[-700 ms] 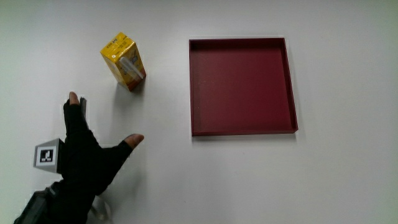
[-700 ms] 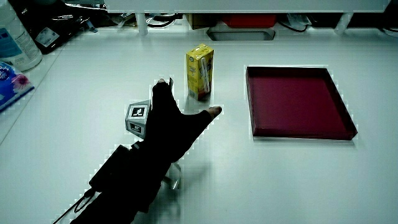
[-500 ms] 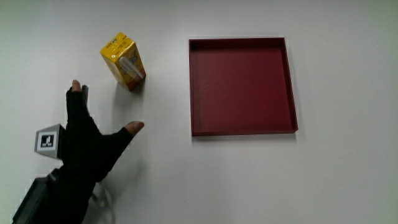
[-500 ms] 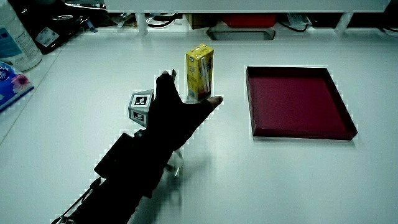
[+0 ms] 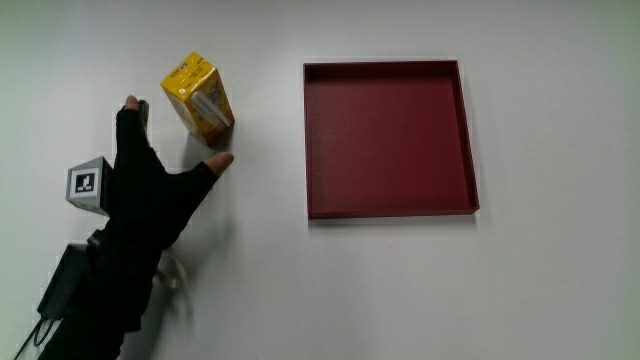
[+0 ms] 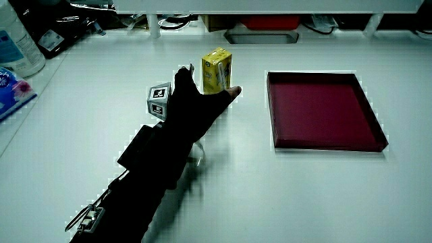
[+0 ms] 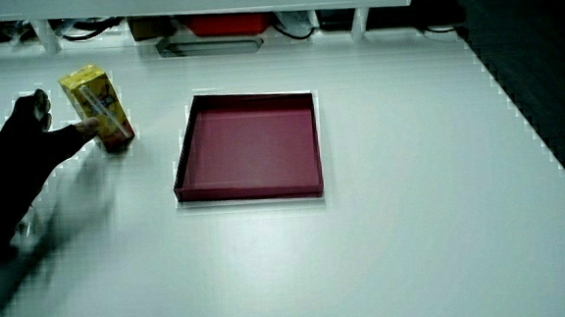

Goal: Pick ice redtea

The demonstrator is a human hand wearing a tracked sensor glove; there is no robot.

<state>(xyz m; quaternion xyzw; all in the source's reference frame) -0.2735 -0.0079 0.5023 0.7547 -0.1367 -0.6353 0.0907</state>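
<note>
The ice red tea is a small yellow drink carton (image 5: 199,98) with a straw on its side, standing upright on the white table; it shows in both side views (image 6: 216,70) (image 7: 97,107). The hand (image 5: 155,180) in its black glove lies just nearer to the person than the carton, fingers spread wide and holding nothing. Its thumb tip (image 5: 222,160) reaches close to the carton's base. In a side view the hand (image 6: 196,101) partly covers the carton's lower part. A patterned cube (image 5: 90,185) sits on the hand's back.
A shallow dark red square tray (image 5: 312,140) lies on the table beside the carton, with nothing in it. In a side view, bottles and a packet (image 6: 15,47) stand at the table's edge, and a low partition with cables runs along the table's end.
The hand has moved away from the person toward the carton, its thumb now close to the carton's base. Carton and tray have not moved.
</note>
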